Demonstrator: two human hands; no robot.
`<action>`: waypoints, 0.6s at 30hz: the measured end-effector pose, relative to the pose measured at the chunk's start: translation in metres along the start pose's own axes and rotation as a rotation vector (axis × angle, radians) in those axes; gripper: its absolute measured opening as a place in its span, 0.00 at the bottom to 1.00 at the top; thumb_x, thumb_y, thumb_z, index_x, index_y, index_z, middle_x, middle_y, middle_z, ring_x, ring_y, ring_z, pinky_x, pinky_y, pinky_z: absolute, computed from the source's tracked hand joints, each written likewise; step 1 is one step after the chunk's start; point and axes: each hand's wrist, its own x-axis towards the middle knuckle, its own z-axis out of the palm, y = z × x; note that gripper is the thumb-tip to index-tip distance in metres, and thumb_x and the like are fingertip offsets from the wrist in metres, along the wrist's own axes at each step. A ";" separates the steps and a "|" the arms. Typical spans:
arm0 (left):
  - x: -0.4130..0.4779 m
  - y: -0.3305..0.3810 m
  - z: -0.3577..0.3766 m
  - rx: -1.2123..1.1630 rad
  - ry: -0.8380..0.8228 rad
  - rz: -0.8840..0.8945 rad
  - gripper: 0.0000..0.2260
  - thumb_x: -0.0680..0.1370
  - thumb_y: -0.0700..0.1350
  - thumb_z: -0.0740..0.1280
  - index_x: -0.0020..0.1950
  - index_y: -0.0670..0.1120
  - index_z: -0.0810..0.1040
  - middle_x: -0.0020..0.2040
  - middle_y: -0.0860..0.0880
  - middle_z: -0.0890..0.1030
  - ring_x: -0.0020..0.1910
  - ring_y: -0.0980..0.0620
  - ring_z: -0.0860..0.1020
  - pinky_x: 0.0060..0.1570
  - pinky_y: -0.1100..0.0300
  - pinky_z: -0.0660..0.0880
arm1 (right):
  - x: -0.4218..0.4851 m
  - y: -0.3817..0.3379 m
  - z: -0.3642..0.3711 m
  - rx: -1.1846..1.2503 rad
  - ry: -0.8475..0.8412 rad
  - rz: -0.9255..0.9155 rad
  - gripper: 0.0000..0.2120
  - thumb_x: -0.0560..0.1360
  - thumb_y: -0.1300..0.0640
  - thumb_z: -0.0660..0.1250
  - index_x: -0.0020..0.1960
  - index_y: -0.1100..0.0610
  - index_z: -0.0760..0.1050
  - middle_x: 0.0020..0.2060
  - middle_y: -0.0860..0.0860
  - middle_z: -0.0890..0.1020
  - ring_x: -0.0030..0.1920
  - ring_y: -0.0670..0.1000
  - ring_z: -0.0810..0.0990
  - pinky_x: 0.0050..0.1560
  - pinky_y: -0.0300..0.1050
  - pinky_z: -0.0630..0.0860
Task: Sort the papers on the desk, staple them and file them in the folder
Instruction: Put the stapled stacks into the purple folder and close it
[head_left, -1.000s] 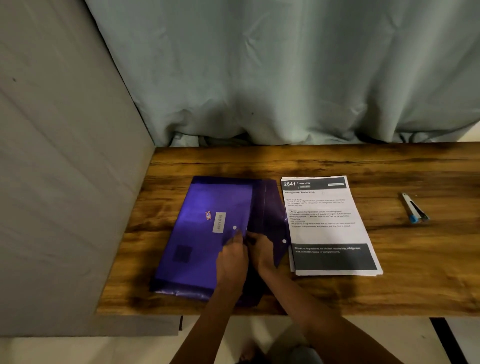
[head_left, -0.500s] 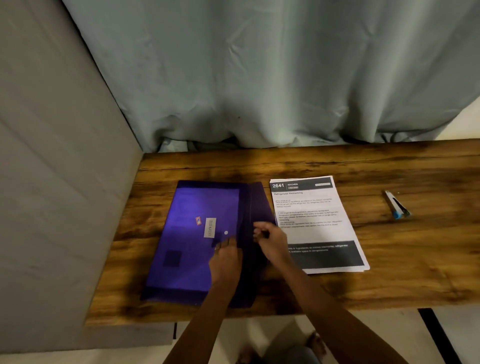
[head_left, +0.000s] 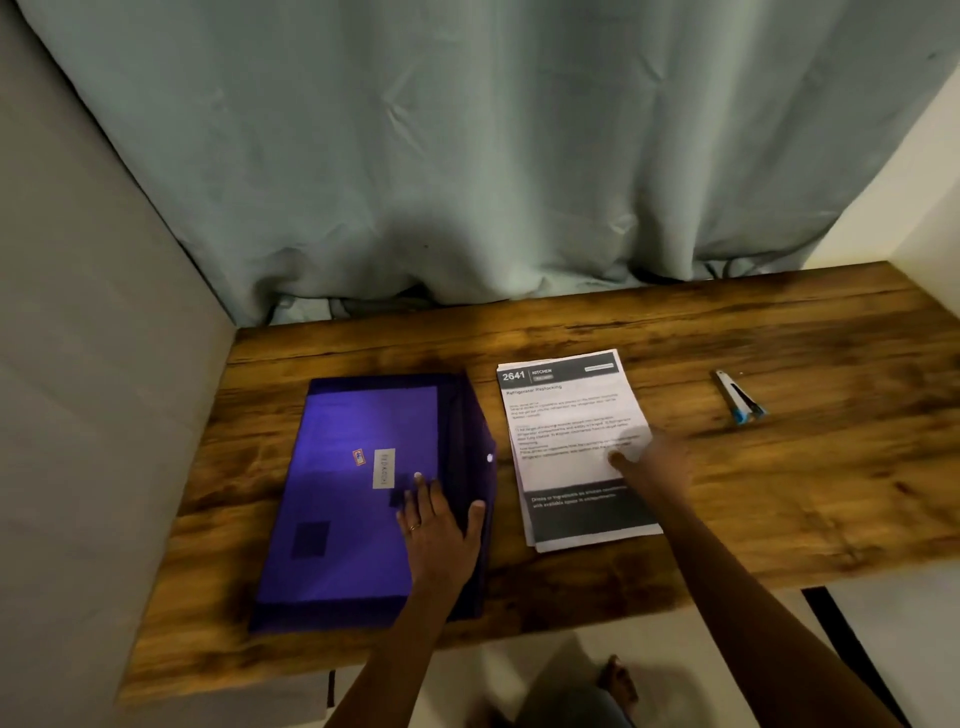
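A purple plastic folder (head_left: 358, 499) lies flat on the left of the wooden desk (head_left: 779, 493), its flap side with a white snap button facing right. My left hand (head_left: 441, 525) rests flat on the folder's lower right part, fingers straight and thumb spread. To the right lies a stack of printed papers (head_left: 566, 415) with a dark header reading "2641 KITCHEN". My right hand (head_left: 654, 462) is over the right middle of the stack, blurred, fingers stretched toward the sheet. A small stapler (head_left: 737, 397) with a blue end lies on the desk at the far right.
A pale green curtain (head_left: 467, 156) hangs behind the desk. A grey wall panel (head_left: 93, 415) bounds the desk on the left. A bare foot (head_left: 618, 680) shows on the floor below the desk's front edge.
My right hand left the folder's flap and moved right onto the paper stack. My left hand now lies flat on the folder instead of working at the flap.
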 end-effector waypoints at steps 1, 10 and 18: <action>0.000 0.000 0.002 0.018 0.003 0.000 0.36 0.79 0.63 0.53 0.78 0.41 0.49 0.79 0.43 0.46 0.77 0.42 0.46 0.74 0.47 0.42 | 0.001 0.002 0.000 -0.018 -0.021 0.015 0.43 0.71 0.42 0.71 0.73 0.62 0.54 0.70 0.63 0.61 0.70 0.64 0.60 0.69 0.58 0.60; -0.002 0.003 0.013 0.148 0.008 -0.015 0.55 0.61 0.77 0.38 0.78 0.41 0.43 0.78 0.42 0.41 0.77 0.41 0.43 0.73 0.47 0.39 | 0.006 0.016 0.004 0.151 0.056 0.057 0.42 0.67 0.49 0.76 0.72 0.61 0.59 0.69 0.61 0.65 0.70 0.63 0.62 0.68 0.58 0.64; -0.005 -0.001 0.016 0.188 0.014 -0.009 0.60 0.58 0.81 0.41 0.78 0.41 0.44 0.78 0.42 0.45 0.77 0.41 0.45 0.73 0.47 0.42 | 0.000 0.023 0.008 0.193 0.123 0.026 0.40 0.66 0.51 0.77 0.71 0.61 0.60 0.67 0.60 0.68 0.67 0.61 0.66 0.66 0.56 0.67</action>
